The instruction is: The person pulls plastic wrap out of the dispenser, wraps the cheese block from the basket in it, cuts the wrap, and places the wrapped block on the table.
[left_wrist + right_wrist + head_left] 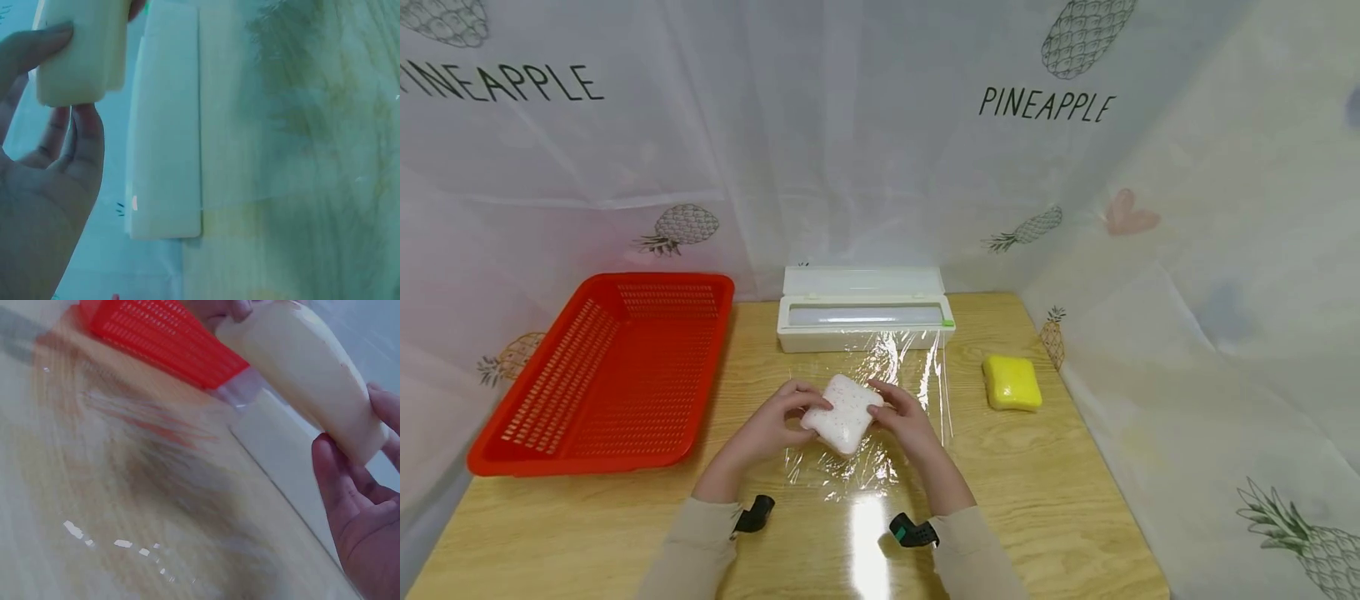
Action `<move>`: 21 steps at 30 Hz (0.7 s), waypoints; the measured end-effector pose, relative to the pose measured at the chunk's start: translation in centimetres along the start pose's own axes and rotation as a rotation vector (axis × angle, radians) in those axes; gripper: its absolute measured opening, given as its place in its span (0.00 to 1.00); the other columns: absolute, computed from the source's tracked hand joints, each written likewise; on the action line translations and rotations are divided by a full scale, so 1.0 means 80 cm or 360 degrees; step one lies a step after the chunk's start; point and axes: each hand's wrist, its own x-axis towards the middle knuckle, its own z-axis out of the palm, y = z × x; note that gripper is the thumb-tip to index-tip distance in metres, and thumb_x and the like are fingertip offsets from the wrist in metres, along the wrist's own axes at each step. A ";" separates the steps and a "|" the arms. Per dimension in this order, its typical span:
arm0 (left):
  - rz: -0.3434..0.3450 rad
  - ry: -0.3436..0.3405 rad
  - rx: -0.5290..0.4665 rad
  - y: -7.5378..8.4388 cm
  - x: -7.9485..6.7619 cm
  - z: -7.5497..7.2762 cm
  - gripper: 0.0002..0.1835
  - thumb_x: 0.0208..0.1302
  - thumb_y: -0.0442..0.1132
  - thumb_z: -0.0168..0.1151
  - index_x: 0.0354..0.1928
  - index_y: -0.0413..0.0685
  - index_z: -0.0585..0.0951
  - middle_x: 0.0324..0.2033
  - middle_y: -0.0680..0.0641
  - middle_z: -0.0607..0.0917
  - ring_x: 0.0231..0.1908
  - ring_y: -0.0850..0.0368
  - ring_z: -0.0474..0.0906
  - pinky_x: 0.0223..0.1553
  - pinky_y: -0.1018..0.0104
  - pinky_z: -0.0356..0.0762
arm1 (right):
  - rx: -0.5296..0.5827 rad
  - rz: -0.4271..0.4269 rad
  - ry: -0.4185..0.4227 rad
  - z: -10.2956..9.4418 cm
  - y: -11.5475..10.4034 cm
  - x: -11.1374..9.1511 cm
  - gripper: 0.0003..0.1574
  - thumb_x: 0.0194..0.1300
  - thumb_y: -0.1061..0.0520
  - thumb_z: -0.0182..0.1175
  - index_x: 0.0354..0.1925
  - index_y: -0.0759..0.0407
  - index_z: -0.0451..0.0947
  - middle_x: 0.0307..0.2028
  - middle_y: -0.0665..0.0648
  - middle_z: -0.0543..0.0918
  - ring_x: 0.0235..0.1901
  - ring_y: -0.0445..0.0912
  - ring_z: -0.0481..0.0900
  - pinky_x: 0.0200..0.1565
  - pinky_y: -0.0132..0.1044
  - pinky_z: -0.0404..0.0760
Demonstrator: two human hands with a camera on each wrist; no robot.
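A puffy white bread slice (pixel 844 415) with small dark specks on top is held up between both hands, over a sheet of clear cling film (pixel 880 475) spread on the table. My left hand (pixel 778 421) grips its left corner, thumb on one face and fingers on the other. On the opposite corner, my right hand (pixel 907 421) pinches it between thumb and fingers. Both wrist views show the slice's thick cream-coloured side (pixel 75 69). The film runs back to a white cling film dispenser (pixel 865 337), whose lid stands raised.
At the left of the wooden table (pixel 1030 517) stands a red plastic basket (pixel 696 450) with slotted walls. A yellow, shiny, rounded square block (pixel 1012 383) lies to the right. A pineapple-printed white curtain (pixel 865 150) hangs behind and along the right side.
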 end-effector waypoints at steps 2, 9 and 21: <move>0.0012 0.0031 -0.0025 -0.001 0.000 0.004 0.22 0.55 0.25 0.68 0.51 0.50 0.83 0.57 0.47 0.73 0.58 0.46 0.69 0.56 0.51 0.74 | 0.0029 -0.0007 0.0001 -0.002 0.003 -0.007 0.35 0.66 0.67 0.59 0.69 0.66 0.63 0.56 0.67 0.71 0.43 0.49 0.81 0.52 0.54 0.78; -0.0100 0.0368 -0.0134 -0.001 0.007 0.026 0.25 0.56 0.24 0.68 0.58 0.39 0.77 0.56 0.40 0.74 0.55 0.39 0.72 0.57 0.42 0.71 | 0.0330 -0.0034 -0.0022 -0.010 0.018 -0.028 0.47 0.59 0.74 0.57 0.74 0.59 0.56 0.50 0.65 0.64 0.45 0.53 0.78 0.51 0.56 0.78; -0.0332 0.0420 -0.0422 -0.008 -0.005 0.088 0.29 0.63 0.32 0.66 0.66 0.39 0.71 0.52 0.41 0.76 0.48 0.49 0.77 0.50 0.65 0.78 | 0.0234 -0.0078 0.0256 -0.021 0.047 -0.051 0.51 0.56 0.76 0.60 0.73 0.58 0.53 0.50 0.65 0.65 0.48 0.51 0.78 0.49 0.44 0.81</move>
